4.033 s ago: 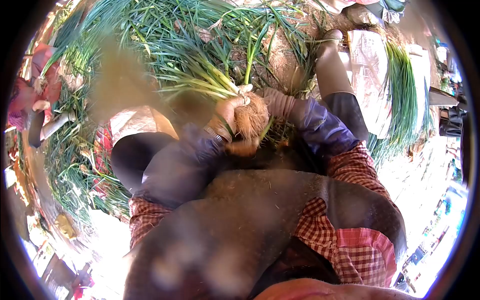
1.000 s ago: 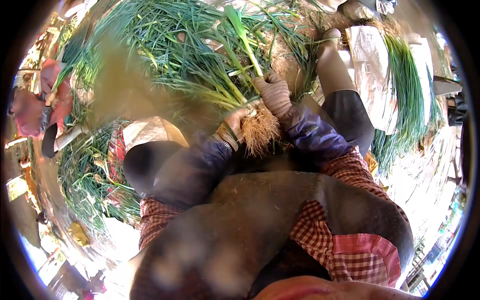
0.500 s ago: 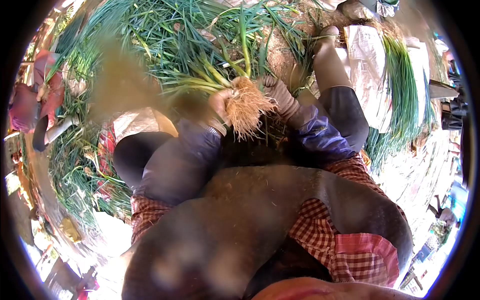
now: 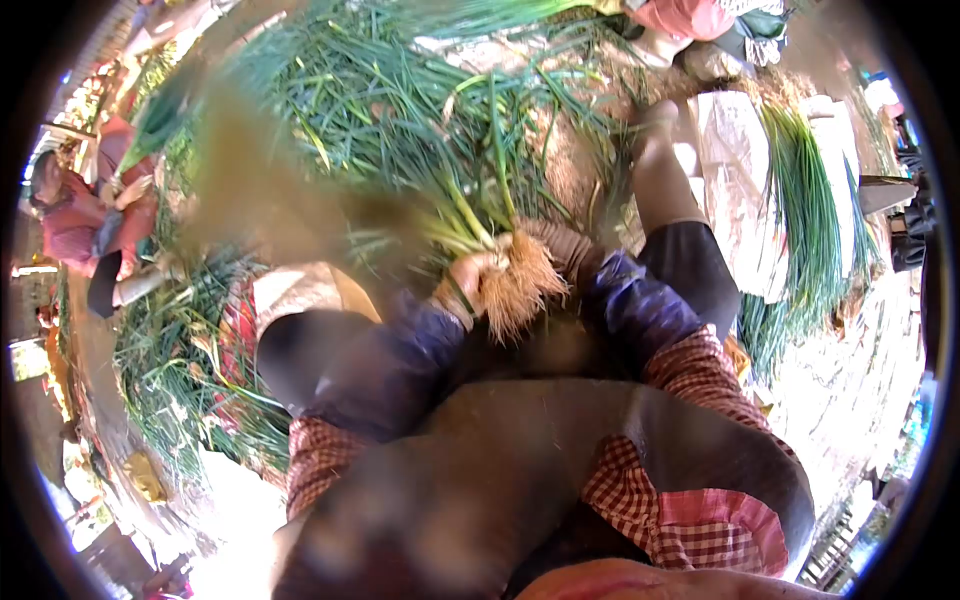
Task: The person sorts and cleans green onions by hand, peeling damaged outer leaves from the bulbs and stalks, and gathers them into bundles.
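Note:
A bunch of green onions (image 4: 522, 288) hangs in front of my lap, its pale, stringy roots toward me and its green leaves pointing away. My left hand (image 4: 466, 284) is closed around the white stalks just beside the roots. From the other side, my right hand (image 4: 560, 246), which looks gloved, grips the bunch at the top of the roots; its fingertips are partly hidden. Beyond both hands spreads a large loose heap of green onions (image 4: 390, 110).
A neat row of green onions (image 4: 808, 190) lies over pale sacks (image 4: 730, 160) at the right. One person (image 4: 85, 215) sits at the far left, and another person's pink clothing (image 4: 685, 15) shows at the top. A brownish blur covers part of the left side.
The view has tilted, so my hands and the bunch appear lower and slightly farther right. My right hand has come closer against the roots. More of the people at the left and top shows.

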A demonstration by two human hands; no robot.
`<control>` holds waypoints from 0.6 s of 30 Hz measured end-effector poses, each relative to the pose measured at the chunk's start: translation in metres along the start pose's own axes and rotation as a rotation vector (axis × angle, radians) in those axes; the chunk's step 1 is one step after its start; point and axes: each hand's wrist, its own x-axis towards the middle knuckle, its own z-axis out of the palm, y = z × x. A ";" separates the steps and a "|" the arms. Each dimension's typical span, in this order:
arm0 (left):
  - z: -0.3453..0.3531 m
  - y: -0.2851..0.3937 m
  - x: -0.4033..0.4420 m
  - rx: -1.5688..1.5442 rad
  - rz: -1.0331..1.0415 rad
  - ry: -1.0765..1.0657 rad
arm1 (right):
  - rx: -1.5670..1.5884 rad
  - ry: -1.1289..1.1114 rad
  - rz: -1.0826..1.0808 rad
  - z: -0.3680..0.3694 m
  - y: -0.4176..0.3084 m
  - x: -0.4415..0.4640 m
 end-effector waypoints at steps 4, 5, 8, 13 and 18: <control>0.029 0.024 -0.030 -0.165 -0.043 -0.160 | -0.290 0.277 -0.383 -0.018 -0.001 0.026; 0.031 0.026 -0.031 -0.162 -0.032 -0.179 | -0.287 0.346 -0.441 -0.017 0.004 0.024; 0.036 0.026 -0.028 -0.055 -0.013 -0.186 | -0.350 0.373 -0.485 -0.003 -0.004 0.012; 0.027 0.018 -0.020 -0.124 -0.126 -0.092 | -1.171 0.657 -0.485 0.048 -0.017 -0.026; 0.018 0.024 -0.021 -0.218 -0.055 -0.113 | -1.156 0.373 -0.862 0.041 -0.012 -0.019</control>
